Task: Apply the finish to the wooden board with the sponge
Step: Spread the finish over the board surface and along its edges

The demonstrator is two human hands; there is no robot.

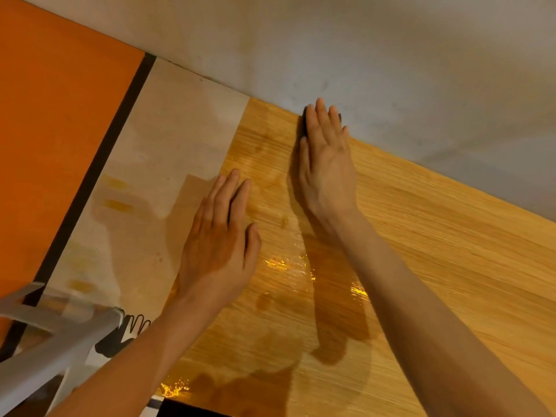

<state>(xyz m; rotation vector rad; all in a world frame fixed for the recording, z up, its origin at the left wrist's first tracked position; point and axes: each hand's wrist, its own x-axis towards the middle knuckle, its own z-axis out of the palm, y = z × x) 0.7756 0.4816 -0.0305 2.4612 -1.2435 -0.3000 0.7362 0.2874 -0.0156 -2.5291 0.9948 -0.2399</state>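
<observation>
- right hand point(326, 164): flat, fingers straight and together, pressing down on a dark sponge point(304, 121) that peeks out under the fingertips, mostly hidden
- sponge sits at the far edge of the light yellow-brown wooden board point(436, 251), right against the grey wall point(361, 55)
- left hand point(221, 236): flat, palm down, fingers straight and close together, holding nothing, resting on the board's left edge, near-left of the right hand
- fingertips of left hand reach over onto the pale beige paper sheet point(168, 130) lying under the board
- wet glossy patches of finish point(301, 266) on the board between and just nearer than the two hands, shining in spots
- orange surface point(60, 115) with a black strip, well left of the left hand
- grey metal frame point(60, 341), near-left of the left forearm, blurred
</observation>
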